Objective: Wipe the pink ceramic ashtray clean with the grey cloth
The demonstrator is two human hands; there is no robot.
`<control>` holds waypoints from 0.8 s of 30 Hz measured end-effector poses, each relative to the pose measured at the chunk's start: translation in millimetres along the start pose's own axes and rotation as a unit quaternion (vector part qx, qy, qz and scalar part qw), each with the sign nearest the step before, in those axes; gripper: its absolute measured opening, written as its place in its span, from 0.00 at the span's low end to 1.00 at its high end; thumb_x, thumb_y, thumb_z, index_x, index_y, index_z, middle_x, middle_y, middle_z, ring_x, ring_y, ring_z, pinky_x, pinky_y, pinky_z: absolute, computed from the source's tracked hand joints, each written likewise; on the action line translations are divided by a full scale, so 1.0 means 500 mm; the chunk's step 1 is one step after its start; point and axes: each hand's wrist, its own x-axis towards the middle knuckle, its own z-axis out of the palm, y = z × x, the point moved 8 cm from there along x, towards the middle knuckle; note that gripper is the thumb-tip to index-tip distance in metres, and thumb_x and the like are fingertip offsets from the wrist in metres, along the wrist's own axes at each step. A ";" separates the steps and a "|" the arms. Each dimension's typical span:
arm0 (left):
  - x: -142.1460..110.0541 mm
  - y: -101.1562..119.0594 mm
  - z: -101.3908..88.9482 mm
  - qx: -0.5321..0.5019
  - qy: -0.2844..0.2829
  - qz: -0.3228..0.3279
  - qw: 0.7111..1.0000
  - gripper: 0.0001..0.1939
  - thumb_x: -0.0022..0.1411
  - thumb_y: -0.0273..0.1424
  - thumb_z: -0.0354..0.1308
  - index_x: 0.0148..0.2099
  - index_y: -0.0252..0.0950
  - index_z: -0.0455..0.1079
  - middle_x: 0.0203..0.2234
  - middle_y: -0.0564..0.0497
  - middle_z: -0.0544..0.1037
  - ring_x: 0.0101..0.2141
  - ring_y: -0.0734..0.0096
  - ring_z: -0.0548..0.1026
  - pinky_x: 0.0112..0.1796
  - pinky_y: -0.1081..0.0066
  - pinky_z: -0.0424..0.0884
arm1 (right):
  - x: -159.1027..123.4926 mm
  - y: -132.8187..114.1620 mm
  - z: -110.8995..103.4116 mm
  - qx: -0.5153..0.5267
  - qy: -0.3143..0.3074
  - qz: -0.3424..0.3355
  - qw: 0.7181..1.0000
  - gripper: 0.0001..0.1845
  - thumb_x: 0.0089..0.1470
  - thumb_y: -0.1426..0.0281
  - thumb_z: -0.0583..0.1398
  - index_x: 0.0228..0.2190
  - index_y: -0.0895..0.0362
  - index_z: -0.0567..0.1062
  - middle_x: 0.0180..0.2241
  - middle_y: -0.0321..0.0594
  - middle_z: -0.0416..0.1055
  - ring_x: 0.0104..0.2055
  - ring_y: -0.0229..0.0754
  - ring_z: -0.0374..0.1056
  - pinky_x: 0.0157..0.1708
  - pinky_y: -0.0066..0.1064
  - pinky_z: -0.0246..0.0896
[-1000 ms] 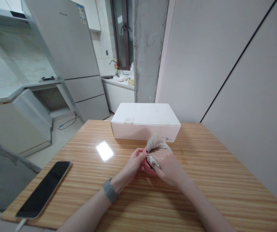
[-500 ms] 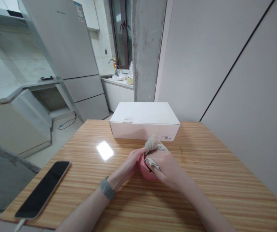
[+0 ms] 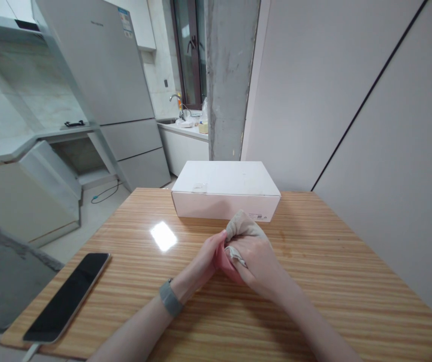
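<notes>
My left hand [image 3: 209, 254] is closed round the left side of a pink object [image 3: 229, 269], which looks like a small cup or container; its exact kind is mostly hidden by my hands. A light grey cloth [image 3: 244, 224] is bunched in my right hand [image 3: 259, 261], whose fingers press it against the pink object's opening. One fold of the cloth sticks up above the knuckles, and a paler edge shows beside the right thumb. Both hands meet over the wooden table, just in front of a white box.
The white cardboard box [image 3: 225, 178] lies at the table's far edge. A black phone [image 3: 67, 296] with a white cable rests at the left on the wood-grain table [image 3: 336, 281]. Beyond stand a grey fridge [image 3: 99, 65], a sink counter and a concrete pillar [image 3: 231, 75].
The pink object has shifted and tilted slightly between my hands, and its dark opening is now covered. My left fingers have moved round its side. The cloth stays in my right hand.
</notes>
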 end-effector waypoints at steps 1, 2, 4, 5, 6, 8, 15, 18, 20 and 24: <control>0.001 0.004 0.001 0.024 -0.006 0.001 1.000 0.22 0.58 0.46 0.58 0.42 0.30 0.73 0.34 0.45 0.78 0.36 0.63 0.74 0.39 0.67 0.68 | -0.002 -0.002 0.001 0.002 -0.006 -0.001 1.000 0.15 0.61 0.70 0.48 0.23 0.55 0.63 0.27 0.38 0.71 0.31 0.41 0.64 0.37 0.33 0.55; 0.002 0.008 -0.001 0.053 -0.007 0.005 0.999 0.22 0.59 0.45 0.57 0.42 0.29 0.74 0.34 0.44 0.79 0.37 0.62 0.74 0.40 0.67 0.67 | -0.003 -0.004 0.002 0.003 -0.012 -0.002 1.000 0.15 0.61 0.70 0.48 0.23 0.55 0.64 0.28 0.38 0.72 0.31 0.41 0.64 0.36 0.33 0.55; 0.005 0.017 -0.015 0.105 0.011 0.014 0.994 0.19 0.58 0.43 0.58 0.38 0.29 0.75 0.31 0.46 0.78 0.35 0.64 0.73 0.39 0.68 0.66 | -0.005 -0.006 0.003 0.002 -0.020 0.000 1.000 0.15 0.61 0.70 0.47 0.23 0.55 0.64 0.28 0.39 0.72 0.31 0.41 0.64 0.37 0.34 0.55; 0.006 0.022 -0.024 0.123 0.025 0.022 0.992 0.17 0.57 0.41 0.59 0.34 0.30 0.75 0.28 0.49 0.77 0.32 0.66 0.72 0.37 0.69 0.65 | -0.005 -0.008 0.002 0.003 -0.019 0.000 1.000 0.16 0.61 0.70 0.47 0.23 0.55 0.64 0.28 0.39 0.72 0.31 0.41 0.64 0.37 0.34 0.55; 0.007 0.026 -0.033 0.136 0.036 0.031 0.990 0.15 0.56 0.40 0.60 0.31 0.31 0.74 0.25 0.51 0.76 0.30 0.69 0.70 0.35 0.70 0.63 | -0.005 -0.010 0.001 0.006 -0.016 -0.002 1.000 0.16 0.62 0.70 0.46 0.23 0.55 0.64 0.27 0.39 0.72 0.31 0.41 0.64 0.38 0.34 0.55; 0.008 0.032 -0.042 0.156 0.045 0.044 0.986 0.13 0.56 0.38 0.61 0.28 0.32 0.72 0.22 0.54 0.73 0.28 0.72 0.68 0.32 0.72 0.61 | -0.004 -0.011 0.000 0.018 -0.007 -0.004 1.000 0.17 0.62 0.70 0.45 0.23 0.55 0.65 0.27 0.39 0.72 0.31 0.41 0.65 0.38 0.34 0.55; 0.003 0.033 -0.029 0.164 0.036 0.068 0.983 0.17 0.55 0.42 0.62 0.40 0.33 0.75 0.27 0.51 0.77 0.33 0.67 0.72 0.37 0.70 0.64 | 0.001 0.009 0.010 0.017 -0.002 0.025 1.000 0.17 0.62 0.70 0.47 0.23 0.55 0.64 0.26 0.38 0.72 0.30 0.40 0.65 0.35 0.32 0.54; 0.001 0.033 -0.024 0.155 0.034 0.084 0.984 0.20 0.56 0.41 0.62 0.45 0.33 0.74 0.33 0.48 0.79 0.36 0.65 0.73 0.39 0.69 0.66 | 0.002 0.009 0.003 -0.007 0.010 0.029 1.000 0.17 0.62 0.70 0.46 0.22 0.55 0.65 0.26 0.39 0.71 0.30 0.40 0.65 0.35 0.33 0.54; 0.001 0.035 -0.022 0.145 0.032 0.099 0.984 0.20 0.55 0.40 0.63 0.46 0.32 0.74 0.37 0.47 0.79 0.38 0.65 0.73 0.42 0.69 0.66 | 0.003 0.005 -0.001 -0.020 0.016 0.026 0.999 0.17 0.62 0.69 0.47 0.22 0.55 0.65 0.25 0.40 0.72 0.29 0.41 0.66 0.35 0.34 0.55; 0.002 0.026 -0.030 0.098 0.062 0.096 0.989 0.19 0.54 0.40 0.64 0.44 0.32 0.73 0.35 0.48 0.78 0.36 0.68 0.73 0.40 0.71 0.68 | 0.004 -0.001 0.001 -0.020 0.035 0.019 0.999 0.15 0.61 0.70 0.48 0.25 0.56 0.69 0.27 0.40 0.73 0.30 0.42 0.68 0.35 0.33 0.57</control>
